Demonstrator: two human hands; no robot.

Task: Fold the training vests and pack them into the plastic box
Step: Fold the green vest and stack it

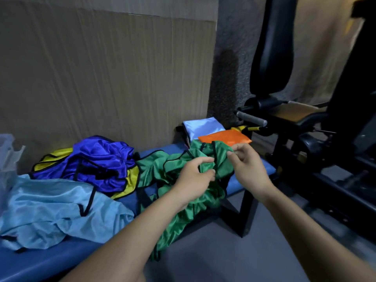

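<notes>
A crumpled green mesh vest (160,171) with black trim lies over the right part of the blue bench (61,255) and hangs off its front edge. My left hand (195,176) grips a bunch of its fabric. My right hand (246,161) pinches the vest's upper edge between thumb and fingers. A folded orange vest (223,137) and a folded light blue vest (201,125) lie at the bench's far right end. Left of the green vest sit a royal blue vest (101,159), a yellow vest (132,180) under it, and a light blue vest (53,208), all unfolded.
A clear plastic object (8,155) shows at the left edge. Cardboard sheets (101,78) lean on the wall behind the bench. Black gym equipment (305,123) with a padded handle stands to the right. Grey floor (234,257) lies in front.
</notes>
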